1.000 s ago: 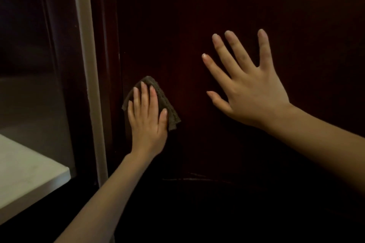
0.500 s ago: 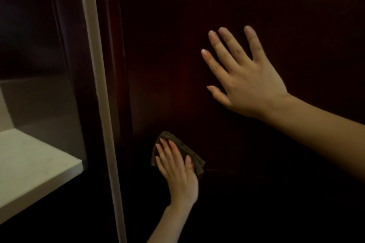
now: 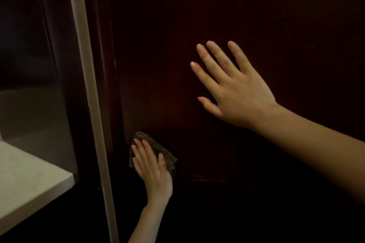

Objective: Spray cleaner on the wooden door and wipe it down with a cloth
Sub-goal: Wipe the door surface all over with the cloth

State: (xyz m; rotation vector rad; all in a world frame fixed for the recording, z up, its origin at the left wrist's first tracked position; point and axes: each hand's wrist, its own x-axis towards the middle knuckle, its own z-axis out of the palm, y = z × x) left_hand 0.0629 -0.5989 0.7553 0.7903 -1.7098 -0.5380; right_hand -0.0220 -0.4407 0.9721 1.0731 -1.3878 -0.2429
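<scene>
The left grip (image 3: 153, 167) covers most of the grey-brown textured cloth (image 3: 158, 145); the bottom of the dark wooden door (image 3: 227, 10) vanishes in shadow.

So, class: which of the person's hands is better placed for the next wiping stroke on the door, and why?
Left. The left hand presses the cloth flat against the door, low near its left edge. The right hand rests bare on the door higher up, with no cloth.

No readable text, label or number anywhere (too dim).
</scene>
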